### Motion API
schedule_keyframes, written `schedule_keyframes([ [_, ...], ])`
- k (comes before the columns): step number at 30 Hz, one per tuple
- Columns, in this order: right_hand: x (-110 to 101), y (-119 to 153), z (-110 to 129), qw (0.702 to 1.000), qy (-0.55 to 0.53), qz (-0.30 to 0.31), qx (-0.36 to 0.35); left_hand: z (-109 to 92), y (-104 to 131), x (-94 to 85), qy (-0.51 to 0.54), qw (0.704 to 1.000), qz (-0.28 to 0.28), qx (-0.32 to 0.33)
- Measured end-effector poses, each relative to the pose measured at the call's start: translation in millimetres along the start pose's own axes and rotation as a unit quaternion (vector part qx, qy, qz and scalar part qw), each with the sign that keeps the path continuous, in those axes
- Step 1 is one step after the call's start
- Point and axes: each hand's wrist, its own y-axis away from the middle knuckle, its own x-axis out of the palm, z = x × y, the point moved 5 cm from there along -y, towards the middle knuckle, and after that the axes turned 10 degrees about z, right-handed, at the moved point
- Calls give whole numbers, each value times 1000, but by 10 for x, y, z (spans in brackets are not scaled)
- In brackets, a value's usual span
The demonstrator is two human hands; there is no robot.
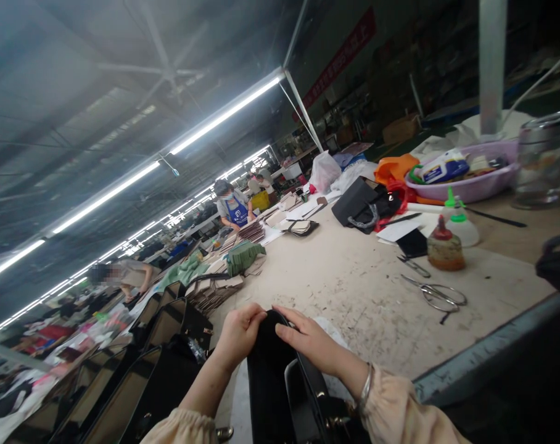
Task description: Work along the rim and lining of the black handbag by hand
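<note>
The left hand pinches the far end of an open black bag at its rim, fingers drawn close, while the right hand holds the same end in a narrow grip, thumb and fingers along the rim. The bag lies at the near edge of the counter. Left of the left hand stand more open black bags in a row. Toward the counter's metal-trimmed right edge lie scissors, with small snips just beyond. Past these stand a red-capped bottle and a green-capped bottle, near a purple basin and a glass jar. Green pieces lie by the left edge; farther off is a person in a blue apron.
</note>
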Motion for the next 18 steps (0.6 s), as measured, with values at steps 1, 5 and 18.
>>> schedule_keyframes([
  [1, 2, 0, -3, 1000, 1, 0, 1, -1, 4, -1, 9, 1000, 6, 0],
  [5, 19, -5, 18, 1000, 5, 5, -10, -34, 3, 14, 67, 997, 34, 34],
  [18, 146, -39, -17, 999, 19, 29, 6, 33, 25, 62, 37, 997, -8, 66],
])
